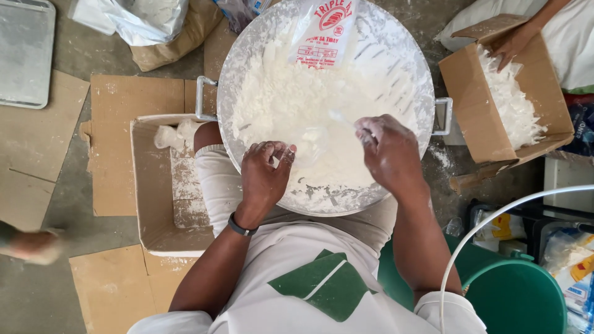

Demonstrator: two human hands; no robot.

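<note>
A wide metal basin (408, 74) full of white flour (291, 102) rests on my lap. My left hand (265, 173) pinches the mouth of a small clear plastic bag (307, 143) at the basin's near side. My right hand (390, 150), dusted with flour, grips a clear scoop or cup handle (344, 119) over the flour beside that bag. A printed plastic flour bag (325, 28) leans inside the basin's far rim.
An open cardboard box (154, 185) with a few filled bags sits at my left. Another person's hand (510, 46) reaches into a second box (470, 93) of plastic bags at right. A green bucket (513, 297), a metal tray (25, 55) and someone's blurred hand (28, 244) surround me.
</note>
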